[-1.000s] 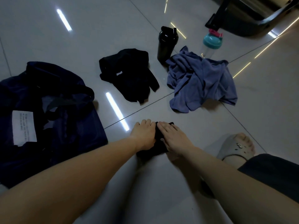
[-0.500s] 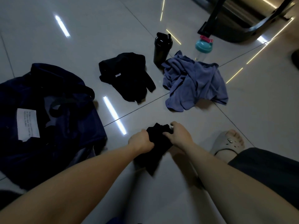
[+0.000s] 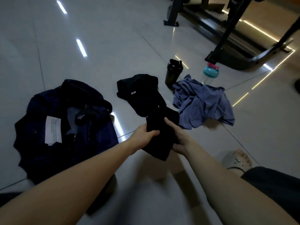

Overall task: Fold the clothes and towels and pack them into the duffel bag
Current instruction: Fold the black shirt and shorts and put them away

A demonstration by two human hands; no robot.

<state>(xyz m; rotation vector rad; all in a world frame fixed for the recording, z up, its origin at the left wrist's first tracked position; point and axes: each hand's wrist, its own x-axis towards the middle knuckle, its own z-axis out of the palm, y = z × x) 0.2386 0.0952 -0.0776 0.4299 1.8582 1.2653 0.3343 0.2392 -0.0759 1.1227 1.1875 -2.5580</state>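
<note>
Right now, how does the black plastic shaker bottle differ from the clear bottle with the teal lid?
The black plastic shaker bottle is opaque and dark all over; the clear bottle with the teal lid has a see-through body and a pink tab on top. The black bottle shows nearly whole, beside the crumpled blue towel; the clear bottle's base is hidden behind that towel. Both stand upright on the tiled floor.

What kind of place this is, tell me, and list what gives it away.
Likely a gym or home workout room: black exercise-machine frames stand on the glossy tiled floor, a black shaker bottle and a teal-lidded bottle sit nearby, and a navy duffel bag lies on the floor.
</note>
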